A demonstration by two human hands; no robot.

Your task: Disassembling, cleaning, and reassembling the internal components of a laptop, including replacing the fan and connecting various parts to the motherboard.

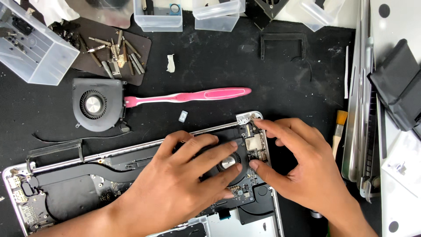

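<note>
An opened silver laptop (17,175) lies bottom-up at the lower left, its black heat pipe and boards bare. My left hand (184,175) rests flat over the round black fan (228,163) still seated in the laptop's right corner, fingers spread across it. My right hand (298,162) pinches at the small board and connector (254,142) beside that fan, thumb and forefinger on either side. A second black fan (94,105) lies loose on the mat at the upper left.
A pink-handled brush (193,95) lies above the laptop. Screwdriver bits (118,55) sit on a brown pad. Clear plastic bins (33,48) line the back. Silver laptop covers (364,109) and a small wooden-handled brush (337,131) sit at right.
</note>
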